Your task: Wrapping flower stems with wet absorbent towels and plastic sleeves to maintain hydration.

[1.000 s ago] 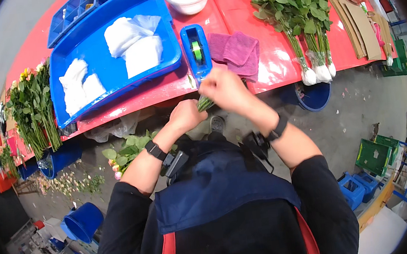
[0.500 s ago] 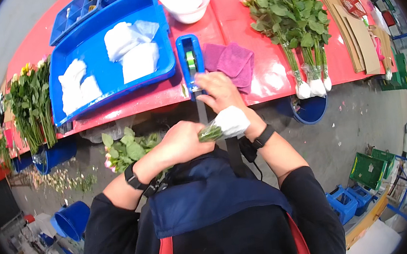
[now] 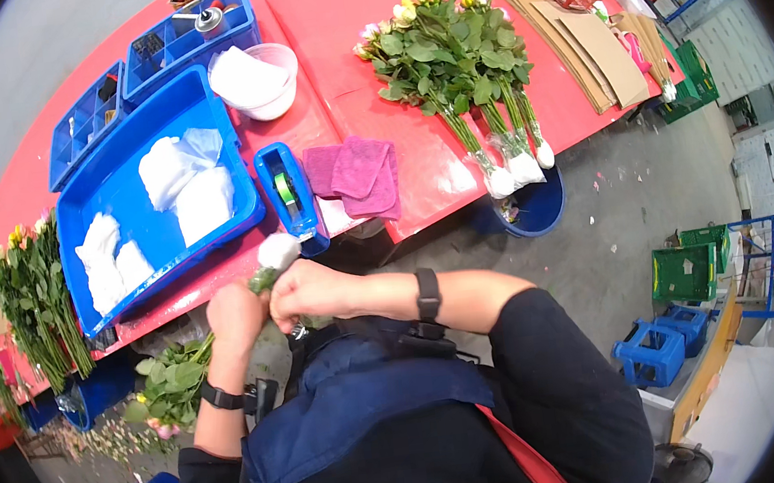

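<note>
My left hand [image 3: 236, 316] is closed round the stems of a bunch of roses [image 3: 180, 381]. Its leaves and pink and yellow heads point down to the lower left; the stem ends, wrapped in a white covering [image 3: 278, 250], stick up at the upper right. Pressed against the stems just below that wrap, my right hand [image 3: 312, 292] is a fist, with a shiny bit of clear tape [image 3: 298, 330] showing under it. Most of what its fingers hold is hidden. Beyond my hands, a blue tape dispenser [image 3: 292, 200] with a green-cored roll stands at the table's edge.
On the red table [image 3: 329, 49] lie a blue tray [image 3: 140, 267] with white bundles, a pink-white bowl [image 3: 273, 98], purple cloths [image 3: 363, 176], wrapped rose bunches [image 3: 473, 72], cardboard sheets [image 3: 594, 55] and more roses [image 3: 30, 298] at left. A blue bucket [image 3: 548, 201] stands below.
My right hand has left the tape dispenser and come to the stems beside my left hand. The bunch has swung, its white end now pointing up. My view has turned and shifted rightward.
</note>
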`<action>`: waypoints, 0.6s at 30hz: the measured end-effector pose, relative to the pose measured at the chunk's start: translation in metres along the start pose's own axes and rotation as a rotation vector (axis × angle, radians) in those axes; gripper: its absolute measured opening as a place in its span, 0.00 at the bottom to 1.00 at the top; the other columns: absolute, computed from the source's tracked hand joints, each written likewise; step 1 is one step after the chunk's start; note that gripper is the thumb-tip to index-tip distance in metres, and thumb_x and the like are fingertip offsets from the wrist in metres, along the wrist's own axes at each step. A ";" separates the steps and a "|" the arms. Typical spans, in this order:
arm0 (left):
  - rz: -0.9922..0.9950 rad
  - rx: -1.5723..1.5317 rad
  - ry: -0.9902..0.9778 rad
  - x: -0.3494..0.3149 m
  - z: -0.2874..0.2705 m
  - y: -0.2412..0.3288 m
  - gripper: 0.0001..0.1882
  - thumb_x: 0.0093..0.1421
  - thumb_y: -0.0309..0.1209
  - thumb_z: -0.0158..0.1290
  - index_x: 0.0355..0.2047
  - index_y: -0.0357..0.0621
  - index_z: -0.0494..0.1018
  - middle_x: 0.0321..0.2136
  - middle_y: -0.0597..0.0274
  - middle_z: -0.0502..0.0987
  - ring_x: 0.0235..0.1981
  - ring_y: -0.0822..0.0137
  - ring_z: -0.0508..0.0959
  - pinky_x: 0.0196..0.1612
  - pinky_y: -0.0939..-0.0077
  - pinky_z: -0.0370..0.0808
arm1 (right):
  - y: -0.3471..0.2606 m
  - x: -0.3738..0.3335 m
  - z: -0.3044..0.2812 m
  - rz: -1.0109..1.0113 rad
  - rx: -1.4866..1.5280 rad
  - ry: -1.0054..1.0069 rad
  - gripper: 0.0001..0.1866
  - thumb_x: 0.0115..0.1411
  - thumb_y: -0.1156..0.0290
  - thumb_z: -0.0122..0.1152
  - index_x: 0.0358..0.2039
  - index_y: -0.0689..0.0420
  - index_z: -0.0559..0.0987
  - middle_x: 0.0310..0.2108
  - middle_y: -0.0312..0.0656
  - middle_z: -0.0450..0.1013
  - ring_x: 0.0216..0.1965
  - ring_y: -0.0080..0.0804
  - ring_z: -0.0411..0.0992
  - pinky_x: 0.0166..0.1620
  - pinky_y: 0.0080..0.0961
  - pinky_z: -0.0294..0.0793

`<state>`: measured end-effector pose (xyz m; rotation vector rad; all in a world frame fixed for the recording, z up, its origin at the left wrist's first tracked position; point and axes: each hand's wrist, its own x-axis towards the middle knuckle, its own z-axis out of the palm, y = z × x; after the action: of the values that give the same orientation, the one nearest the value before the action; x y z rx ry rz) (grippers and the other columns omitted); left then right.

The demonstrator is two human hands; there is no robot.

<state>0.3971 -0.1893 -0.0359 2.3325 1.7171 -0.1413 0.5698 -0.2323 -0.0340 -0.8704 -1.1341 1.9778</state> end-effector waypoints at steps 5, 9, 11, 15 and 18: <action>0.239 0.013 -0.109 -0.018 0.001 -0.009 0.08 0.47 0.36 0.56 0.26 0.47 0.77 0.25 0.48 0.78 0.28 0.46 0.78 0.31 0.53 0.74 | -0.041 0.019 0.007 0.383 0.279 0.167 0.11 0.58 0.70 0.53 0.29 0.64 0.79 0.25 0.41 0.77 0.18 0.25 0.72 0.18 0.18 0.67; 0.303 -0.027 -0.085 -0.031 -0.030 0.009 0.13 0.49 0.39 0.57 0.23 0.42 0.76 0.21 0.49 0.77 0.25 0.47 0.78 0.31 0.56 0.76 | -0.076 0.025 -0.009 0.266 -0.092 -0.011 0.18 0.58 0.74 0.52 0.47 0.71 0.72 0.34 0.50 0.77 0.20 0.30 0.76 0.18 0.21 0.71; 0.208 -0.036 -0.321 -0.037 -0.051 0.019 0.14 0.46 0.38 0.58 0.23 0.38 0.75 0.21 0.46 0.77 0.24 0.46 0.77 0.31 0.60 0.75 | -0.075 0.032 -0.029 0.206 -0.413 -0.088 0.28 0.53 0.79 0.55 0.56 0.70 0.67 0.40 0.50 0.77 0.21 0.27 0.76 0.20 0.20 0.72; 0.108 -0.422 -0.505 -0.036 -0.081 0.012 0.11 0.45 0.31 0.56 0.22 0.34 0.72 0.13 0.52 0.72 0.16 0.64 0.73 0.26 0.69 0.70 | -0.032 0.037 -0.061 -0.079 -0.616 -0.257 0.15 0.49 0.75 0.65 0.39 0.62 0.81 0.34 0.41 0.80 0.29 0.25 0.76 0.36 0.25 0.75; 0.079 -0.574 -0.520 -0.034 -0.079 0.004 0.11 0.46 0.31 0.57 0.21 0.33 0.71 0.13 0.64 0.69 0.19 0.77 0.67 0.25 0.75 0.69 | -0.004 0.020 -0.054 -0.046 -0.573 -0.079 0.09 0.51 0.70 0.66 0.32 0.60 0.83 0.25 0.37 0.79 0.28 0.22 0.75 0.34 0.25 0.73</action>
<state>0.3853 -0.2018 0.0486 1.7412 1.2067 -0.1892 0.6038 -0.1915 -0.0558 -1.0393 -1.7952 1.6776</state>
